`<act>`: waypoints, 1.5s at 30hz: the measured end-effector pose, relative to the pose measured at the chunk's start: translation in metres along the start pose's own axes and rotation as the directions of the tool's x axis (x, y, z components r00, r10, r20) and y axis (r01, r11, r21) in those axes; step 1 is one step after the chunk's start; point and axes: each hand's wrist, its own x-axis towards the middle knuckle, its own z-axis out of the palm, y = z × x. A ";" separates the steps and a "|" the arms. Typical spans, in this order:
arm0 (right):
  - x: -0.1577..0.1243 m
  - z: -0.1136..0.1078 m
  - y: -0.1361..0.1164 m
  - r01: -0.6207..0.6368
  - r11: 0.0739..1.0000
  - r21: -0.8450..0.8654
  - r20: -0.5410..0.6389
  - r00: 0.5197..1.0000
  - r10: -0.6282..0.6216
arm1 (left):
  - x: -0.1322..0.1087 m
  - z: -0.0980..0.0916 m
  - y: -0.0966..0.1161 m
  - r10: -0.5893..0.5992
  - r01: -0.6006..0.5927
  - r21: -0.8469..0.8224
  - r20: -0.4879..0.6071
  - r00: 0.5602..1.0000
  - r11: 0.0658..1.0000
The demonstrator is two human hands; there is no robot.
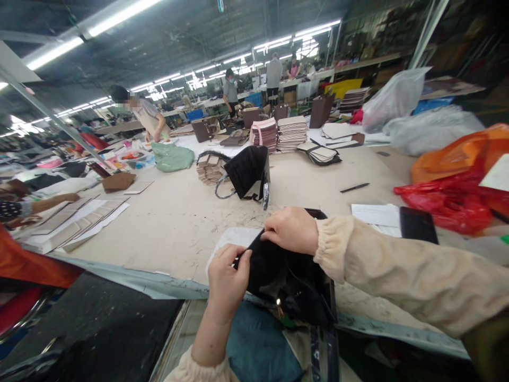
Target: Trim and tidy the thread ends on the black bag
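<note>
A black handbag (294, 281) lies open at the table's front edge, its dark inside facing me and a small shiny metal piece showing. My left hand (228, 273) pinches the bag's rim at its left corner, thumb against fingers. Farther along the same rim, my right hand (292, 231) grips the edge with curled fingers. A strap wrapped in clear plastic hangs down below the bag. Under its far side lies a piece of white sheet (233, 239). Beyond my hands stands another black bag (248, 172) with plastic-wrapped handles.
Stacks of brown-edged panels (292, 132) stand toward the back. At right are a red plastic bag (449, 207), papers (376, 216), a dark phone-like slab (417, 224) and a pen-like tool (355, 187). Another person's hand (69, 198) rests over panels at left; a co-worker (145, 116) stands behind.
</note>
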 end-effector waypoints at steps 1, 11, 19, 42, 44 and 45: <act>0.000 0.000 0.000 0.002 1.000 -0.004 -0.002 1.000 -0.002 | 0.002 -0.001 0.002 -0.002 0.001 0.030 0.027 1.000 1.000; -0.002 0.000 0.009 0.043 0.999 0.024 0.006 0.999 -0.043 | 0.026 0.004 0.010 0.064 -0.094 0.235 0.132 0.989 0.967; -0.005 -0.002 0.026 -0.008 0.999 0.039 0.014 1.000 0.008 | 0.026 0.002 0.008 0.040 -0.064 0.146 0.162 0.986 0.987; -0.004 -0.001 0.022 -0.068 0.997 -0.020 -0.067 0.996 0.067 | 0.031 0.002 0.010 0.052 -0.089 0.176 0.208 0.977 0.980; -0.006 -0.005 0.019 -0.080 0.996 -0.026 -0.067 0.995 0.078 | 0.030 0.001 0.008 0.095 -0.127 0.149 0.208 0.974 0.981; -0.007 -0.006 0.017 -0.075 0.997 -0.028 -0.065 0.995 0.073 | 0.029 0.002 0.004 0.128 -0.148 0.117 0.169 0.977 0.982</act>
